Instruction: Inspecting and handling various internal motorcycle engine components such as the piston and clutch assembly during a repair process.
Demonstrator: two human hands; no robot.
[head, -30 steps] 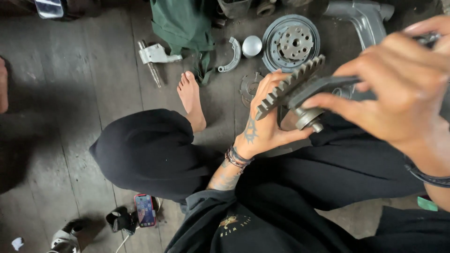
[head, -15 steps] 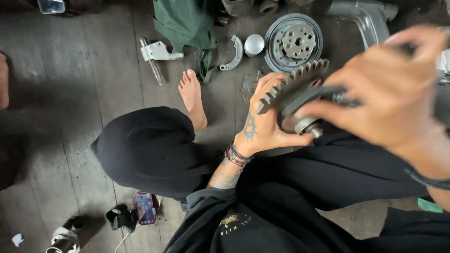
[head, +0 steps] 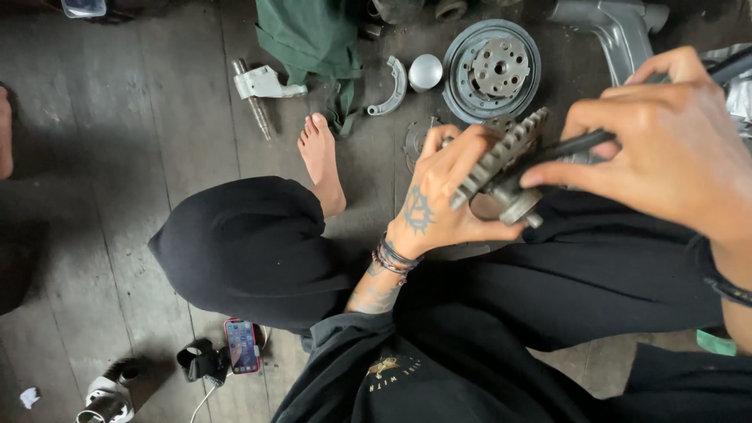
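dark, worn wooden floor planks [head: 141, 141] carry everything, and the person sits on them in black trousers with one bare foot [head: 321, 160] stretched toward the far edge. above the lap, the left hand [head: 439, 196] cups a toothed metal gear [head: 501, 168], its fingers curled round the far side of the gear and the thumb under the hub, so it is clamped on the part. the right hand [head: 666, 149] pinches a thin dark rod-like tool [head: 583, 142] between thumb and forefinger, the other fingers folded over it; the tool's tip rests against the gear's teeth. the gear is tilted, held clear of the floor.

along the far edge of the floor lie a round grey clutch-like drum [head: 492, 70], a small silver dome cap [head: 425, 72], a curved brake shoe [head: 393, 88], a white bracket with a shaft [head: 260, 86] and a green cloth [head: 309, 35]. a grey metal casing [head: 615, 27] sits at the far right corner. near the left knee, toward the near edge, a phone in a red case [head: 242, 345] lies face up beside a black strap [head: 200, 362].
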